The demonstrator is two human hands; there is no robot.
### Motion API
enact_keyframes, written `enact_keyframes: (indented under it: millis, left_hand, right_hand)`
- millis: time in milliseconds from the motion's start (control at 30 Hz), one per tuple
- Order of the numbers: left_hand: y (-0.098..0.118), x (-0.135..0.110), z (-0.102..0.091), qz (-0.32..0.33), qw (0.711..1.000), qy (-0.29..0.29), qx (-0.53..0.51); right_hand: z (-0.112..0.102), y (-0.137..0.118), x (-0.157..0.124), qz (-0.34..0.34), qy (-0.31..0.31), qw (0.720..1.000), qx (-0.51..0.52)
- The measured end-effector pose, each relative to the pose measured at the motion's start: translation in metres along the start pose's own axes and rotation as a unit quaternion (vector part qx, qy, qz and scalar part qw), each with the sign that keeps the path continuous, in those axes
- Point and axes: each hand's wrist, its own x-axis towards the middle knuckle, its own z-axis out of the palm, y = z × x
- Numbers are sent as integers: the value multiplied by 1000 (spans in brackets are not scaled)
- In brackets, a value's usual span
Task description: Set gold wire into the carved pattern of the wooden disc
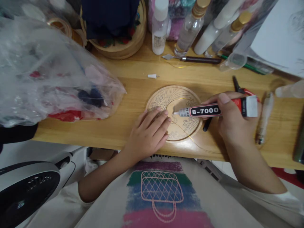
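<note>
Head view: one B-7000 glue tube (205,110) is pinched between the thumb and fingers of the right hand (237,125), long axis roughly along the table's (129,74) near edge, nozzle pointing left over one round wooden panel (187,125); whether the tip touches cannot be told. The left hand (149,133) lies flat, fingers extended, on the panel's left side. One white pin-tipped cap (152,76) and one craft knife (200,60) lie toward the far edge, before four bottles (188,33).

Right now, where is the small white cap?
In the head view, the white cap lies just above the round board, below and left of the bladed tool.
</note>
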Motion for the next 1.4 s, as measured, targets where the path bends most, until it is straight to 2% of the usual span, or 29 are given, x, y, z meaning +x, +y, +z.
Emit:
enact_keyframes:
  millis: [533, 767, 1067, 1400]
  left_hand:
    - [0, -1, 1, 2, 1000, 2, 0]
    - [0, -1, 0, 0, 1000, -1, -1]
    - [0, -1, 1, 0, 1000, 3, 2]
    - [1, -1, 0, -1, 1000, 3, 4]
  right_hand:
    - [3, -1, 0, -19, 29, 999, 21]
    - [6, -5, 1, -7, 27, 999, 26]
    - [5, 0, 4, -35, 40, 998, 14]
    - [5, 1, 4, -30, 46, 998, 9]
